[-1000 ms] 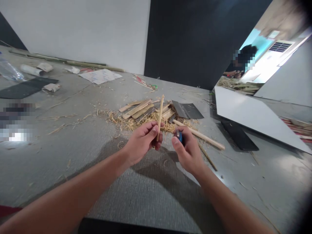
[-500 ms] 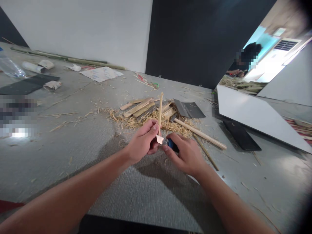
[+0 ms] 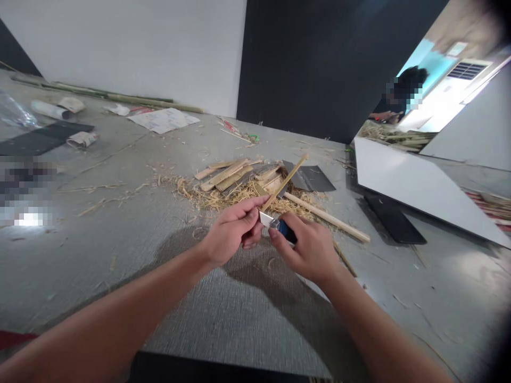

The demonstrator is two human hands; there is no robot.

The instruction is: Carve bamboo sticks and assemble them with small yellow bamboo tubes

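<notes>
My left hand (image 3: 235, 229) is closed on the near end of a thin bamboo strip (image 3: 289, 178), which slants up and away to the right. In my right hand (image 3: 307, 244) is a knife (image 3: 282, 227) with a dark blue handle and a short bright blade. The blade lies close to the strip's held end, by my left fingertips; whether it touches the strip I cannot tell. Beyond my hands lies a heap of curly bamboo shavings (image 3: 191, 194) with several split bamboo pieces (image 3: 227, 178) on it. A hammer with a pale wooden handle (image 3: 331, 217) rests across the heap's right side.
A white panel (image 3: 415, 186) leans at the right, with a black slab (image 3: 393, 219) beside it. Paper sheets (image 3: 163, 121), paper rolls (image 3: 50, 110) and bamboo poles (image 3: 120, 98) lie at the far left. Another person (image 3: 407, 96) sits at the far right.
The bamboo strip has tipped from nearly upright to a slant toward the right. The knife has turned slightly and shifted a little to the right with my right hand.
</notes>
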